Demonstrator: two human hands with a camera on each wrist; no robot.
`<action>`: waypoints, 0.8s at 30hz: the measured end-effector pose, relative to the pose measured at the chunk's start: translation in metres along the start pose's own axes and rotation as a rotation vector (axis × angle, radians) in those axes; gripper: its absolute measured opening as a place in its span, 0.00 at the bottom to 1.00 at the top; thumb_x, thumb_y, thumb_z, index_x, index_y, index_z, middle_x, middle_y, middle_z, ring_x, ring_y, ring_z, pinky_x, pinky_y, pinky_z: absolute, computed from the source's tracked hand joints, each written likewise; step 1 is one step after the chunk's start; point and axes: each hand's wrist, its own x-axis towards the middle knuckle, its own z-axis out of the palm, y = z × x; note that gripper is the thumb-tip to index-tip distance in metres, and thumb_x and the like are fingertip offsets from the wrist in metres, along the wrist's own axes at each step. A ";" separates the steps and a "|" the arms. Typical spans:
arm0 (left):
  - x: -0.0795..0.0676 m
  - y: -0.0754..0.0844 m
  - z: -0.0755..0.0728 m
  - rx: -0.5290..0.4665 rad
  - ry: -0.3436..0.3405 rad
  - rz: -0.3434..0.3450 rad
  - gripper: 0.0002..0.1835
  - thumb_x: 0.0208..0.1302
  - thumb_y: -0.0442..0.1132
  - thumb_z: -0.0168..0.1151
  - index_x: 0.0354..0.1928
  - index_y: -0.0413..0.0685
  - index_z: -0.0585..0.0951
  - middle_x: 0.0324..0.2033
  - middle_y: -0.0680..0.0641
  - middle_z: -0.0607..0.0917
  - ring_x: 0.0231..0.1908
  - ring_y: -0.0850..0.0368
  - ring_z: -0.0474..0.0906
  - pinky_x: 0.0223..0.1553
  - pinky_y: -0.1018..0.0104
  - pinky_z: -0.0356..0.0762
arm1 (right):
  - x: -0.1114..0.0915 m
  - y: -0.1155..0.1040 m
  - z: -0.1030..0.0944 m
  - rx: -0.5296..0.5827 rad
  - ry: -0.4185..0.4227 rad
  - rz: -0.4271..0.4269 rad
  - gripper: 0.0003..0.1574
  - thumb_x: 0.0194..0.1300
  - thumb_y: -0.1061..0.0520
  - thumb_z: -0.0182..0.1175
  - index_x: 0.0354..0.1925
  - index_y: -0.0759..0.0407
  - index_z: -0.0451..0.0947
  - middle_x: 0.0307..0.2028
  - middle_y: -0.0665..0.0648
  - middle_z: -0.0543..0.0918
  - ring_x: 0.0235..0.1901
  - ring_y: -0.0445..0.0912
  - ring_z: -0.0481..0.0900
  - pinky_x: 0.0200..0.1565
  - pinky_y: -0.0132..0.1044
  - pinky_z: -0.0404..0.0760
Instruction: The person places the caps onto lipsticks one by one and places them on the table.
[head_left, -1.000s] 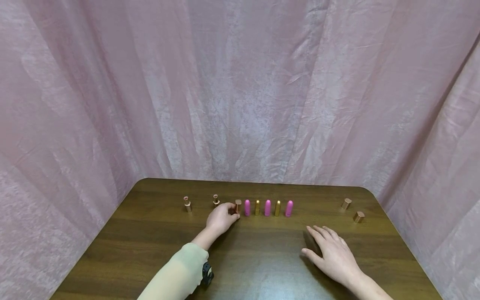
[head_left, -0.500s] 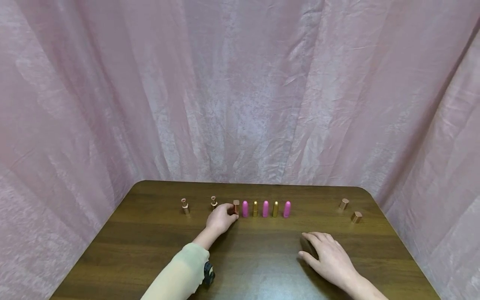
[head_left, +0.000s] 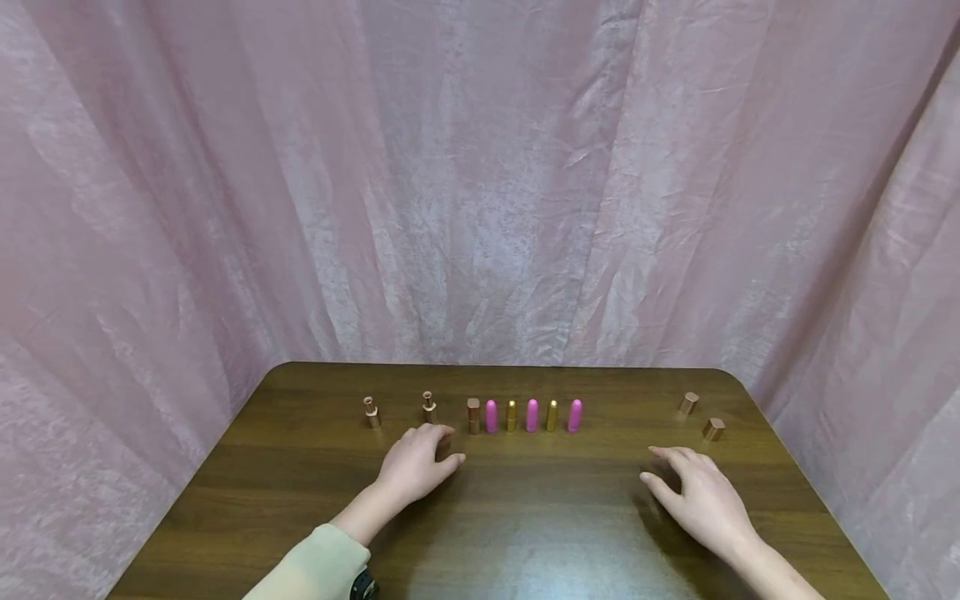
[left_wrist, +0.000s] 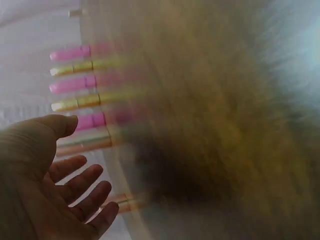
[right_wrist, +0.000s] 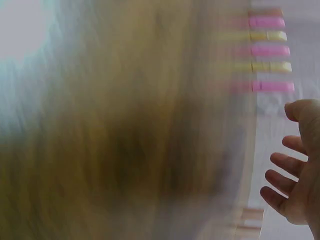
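Observation:
A copper-coloured lipstick tube [head_left: 473, 417] stands upright at the left end of a row. To its right, pink lipstick tubes [head_left: 532, 415] alternate with gold ones [head_left: 512, 416], all upright. My left hand [head_left: 414, 465] is in front of the row's left end, thumb and fingers apart, holding nothing. Just beyond it stands an uncapped copper lipstick base [head_left: 429, 407], and farther left another uncapped base [head_left: 372, 413]. Over the right part of the table, my empty right hand [head_left: 705, 504] has its fingers spread. Nearest to it are two copper caps, one in front [head_left: 714, 429] and one behind [head_left: 688, 403].
The brown wooden table [head_left: 555, 492] has rounded far corners. Pink velvet curtains [head_left: 480, 183] hang behind it and at both sides. Both wrist views are blurred over the tabletop.
My left hand has let go of the copper lipstick tube and drawn back toward the lower left. My right hand went slightly left, then moved right toward the caps.

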 end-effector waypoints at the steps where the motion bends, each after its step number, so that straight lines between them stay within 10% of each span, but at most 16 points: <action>1: -0.004 0.002 -0.001 0.022 0.004 0.035 0.27 0.65 0.55 0.69 0.59 0.47 0.83 0.52 0.46 0.84 0.53 0.43 0.79 0.53 0.44 0.76 | 0.001 0.006 -0.004 0.008 0.003 0.026 0.33 0.71 0.40 0.64 0.63 0.59 0.79 0.58 0.64 0.81 0.59 0.66 0.74 0.55 0.66 0.71; 11: -0.036 0.034 -0.002 0.126 -0.033 0.337 0.29 0.66 0.59 0.66 0.64 0.53 0.80 0.60 0.50 0.81 0.62 0.48 0.74 0.64 0.44 0.68 | 0.016 0.070 -0.030 0.052 0.054 0.266 0.47 0.72 0.33 0.57 0.70 0.68 0.67 0.67 0.80 0.66 0.61 0.83 0.59 0.52 0.79 0.60; 24: -0.054 0.057 0.013 0.149 -0.086 0.460 0.28 0.67 0.60 0.65 0.64 0.57 0.81 0.62 0.53 0.79 0.63 0.53 0.74 0.66 0.40 0.66 | 0.040 0.102 -0.019 0.056 -0.048 0.458 0.57 0.68 0.26 0.56 0.74 0.67 0.60 0.72 0.80 0.56 0.70 0.83 0.38 0.63 0.80 0.37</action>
